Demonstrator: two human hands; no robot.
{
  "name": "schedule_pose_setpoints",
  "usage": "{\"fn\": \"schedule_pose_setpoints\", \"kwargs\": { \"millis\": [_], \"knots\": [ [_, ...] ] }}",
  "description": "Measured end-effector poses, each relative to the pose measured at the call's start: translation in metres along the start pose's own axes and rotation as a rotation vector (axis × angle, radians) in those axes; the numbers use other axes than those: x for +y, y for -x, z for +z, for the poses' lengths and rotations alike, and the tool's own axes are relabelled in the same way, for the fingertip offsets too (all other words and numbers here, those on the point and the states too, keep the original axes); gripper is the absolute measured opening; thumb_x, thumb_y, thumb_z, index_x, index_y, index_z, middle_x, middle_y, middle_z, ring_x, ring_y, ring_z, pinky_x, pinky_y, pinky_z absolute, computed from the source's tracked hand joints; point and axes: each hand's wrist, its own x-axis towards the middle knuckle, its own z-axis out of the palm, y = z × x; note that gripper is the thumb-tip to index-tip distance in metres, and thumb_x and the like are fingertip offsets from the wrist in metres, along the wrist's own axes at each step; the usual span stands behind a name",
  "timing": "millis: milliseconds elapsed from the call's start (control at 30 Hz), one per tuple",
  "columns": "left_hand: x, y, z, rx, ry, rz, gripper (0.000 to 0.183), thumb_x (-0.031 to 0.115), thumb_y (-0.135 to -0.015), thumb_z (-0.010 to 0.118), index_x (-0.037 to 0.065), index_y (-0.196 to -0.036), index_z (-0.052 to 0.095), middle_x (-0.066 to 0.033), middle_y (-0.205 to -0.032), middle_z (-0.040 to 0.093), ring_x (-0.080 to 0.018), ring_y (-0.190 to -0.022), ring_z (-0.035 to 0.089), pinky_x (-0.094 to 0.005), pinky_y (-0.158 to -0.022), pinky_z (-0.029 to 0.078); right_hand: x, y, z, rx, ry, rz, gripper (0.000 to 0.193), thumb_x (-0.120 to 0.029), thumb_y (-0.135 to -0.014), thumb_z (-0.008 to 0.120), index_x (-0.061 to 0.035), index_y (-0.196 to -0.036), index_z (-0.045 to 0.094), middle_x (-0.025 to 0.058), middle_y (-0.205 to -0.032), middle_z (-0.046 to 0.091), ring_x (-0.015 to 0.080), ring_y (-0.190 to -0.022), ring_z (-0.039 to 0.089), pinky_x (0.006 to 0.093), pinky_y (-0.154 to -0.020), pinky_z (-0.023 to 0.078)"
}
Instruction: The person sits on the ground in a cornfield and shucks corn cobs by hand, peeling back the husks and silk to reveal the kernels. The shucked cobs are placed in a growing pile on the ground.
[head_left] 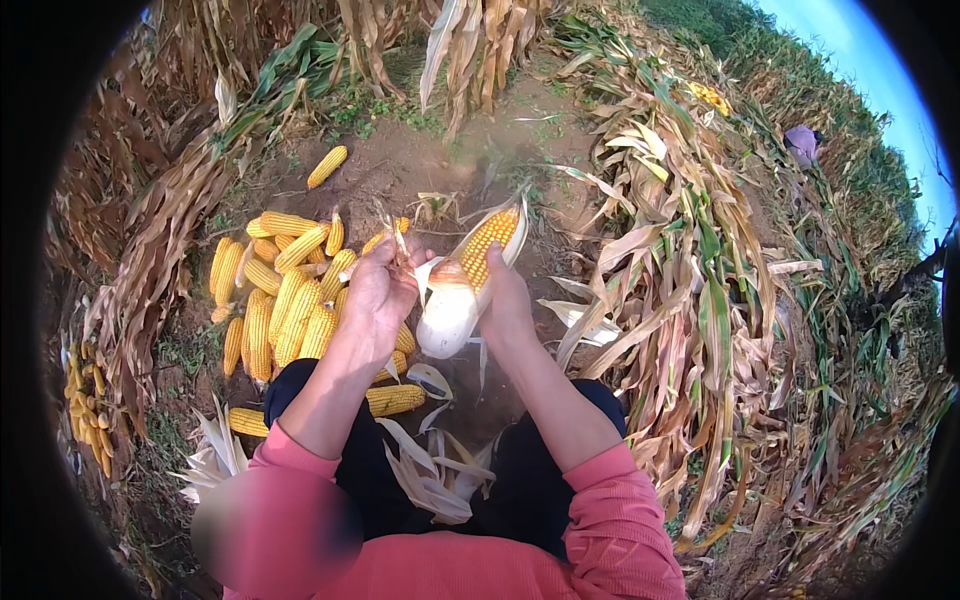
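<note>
Between my hands is an ear of corn (490, 240), tilted with its tip away from me. Its yellow kernels show at the upper part, while a pale husk (447, 322) still wraps the lower end. My right hand (508, 308) grips the ear from its right side, the thumb lying on the kernels. On the other side, my left hand (378, 298) has its fingers closed on a peeled-back piece of husk. Just left of and below that hand lies a pile of bare yellow corn ears (290, 310), partly hidden by my forearm.
One lone corn ear (327, 167) lies farther out on the soil. Loose husks (435, 480) rest between my legs. Dry cornstalks (680, 300) are heaped along the right, and standing stalks (370, 40) rise ahead. Another corn pile (88, 410) is at far left. A purple shape (802, 143) shows in the distance.
</note>
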Motion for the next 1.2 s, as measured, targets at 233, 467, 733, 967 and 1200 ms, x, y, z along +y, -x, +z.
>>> {"fn": "schedule_pose_setpoints", "kwargs": {
  "millis": [233,467,733,967,1200],
  "knots": [
    [0.003,0.022,0.001,-0.099,0.019,-0.02,0.009,0.005,-0.093,0.038,0.003,-0.098,0.045,-0.011,-0.079,0.052,-0.0176,-0.06,0.046,-0.0387,-0.08,0.047,-0.077,-0.014,-0.017,0.261,-0.2,-0.264,0.052,-0.04,-0.095,0.049,-0.0019,-0.129,0.041,0.0121,-0.126,0.049,0.0267,-0.115,0.048,0.0423,-0.102,0.035],
    [0.017,0.027,-0.01,0.025,-0.044,0.041,0.018,0.013,-0.096,0.038,0.002,-0.1,0.052,-0.0127,-0.088,0.06,-0.0225,-0.078,0.06,-0.0392,-0.084,0.05,-0.116,-0.027,-0.067,0.347,-0.175,-0.466,0.061,-0.052,-0.093,0.043,-0.0072,-0.134,0.038,0.0121,-0.135,0.043,0.0295,-0.122,0.043,0.0474,-0.104,0.032],
    [0.043,0.014,-0.034,0.103,-0.088,0.038,0.018,0.017,-0.097,0.037,0.01,-0.1,0.053,-0.0134,-0.108,0.064,-0.026,-0.101,0.062,-0.0457,-0.087,0.05,-0.121,-0.017,-0.063,0.322,-0.147,-0.579,0.065,-0.055,-0.09,0.045,-0.0087,-0.136,0.038,0.0108,-0.135,0.044,0.0283,-0.123,0.043,0.0452,-0.106,0.03],
    [0.043,0.027,-0.01,0.123,-0.114,0.021,0.036,0.026,-0.099,0.036,-0.002,-0.119,0.047,-0.018,-0.111,0.061,-0.0279,-0.102,0.06,-0.0427,-0.089,0.048,-0.122,-0.01,-0.056,0.354,-0.134,-0.64,0.063,-0.052,-0.092,0.043,-0.0062,-0.135,0.039,0.0119,-0.133,0.046,0.0293,-0.12,0.046,0.0441,-0.104,0.034],
    [0.058,0.021,-0.015,0.046,-0.58,0.071,0.041,0.026,-0.09,0.055,0.001,-0.122,0.052,-0.0129,-0.121,0.058,-0.0246,-0.109,0.056,-0.0435,-0.092,0.045,-0.127,-0.016,-0.073,0.342,-0.098,-0.557,0.06,-0.05,-0.091,0.048,-0.0071,-0.133,0.042,0.01,-0.131,0.049,0.0262,-0.118,0.048,0.0408,-0.102,0.036]
  ]
}}
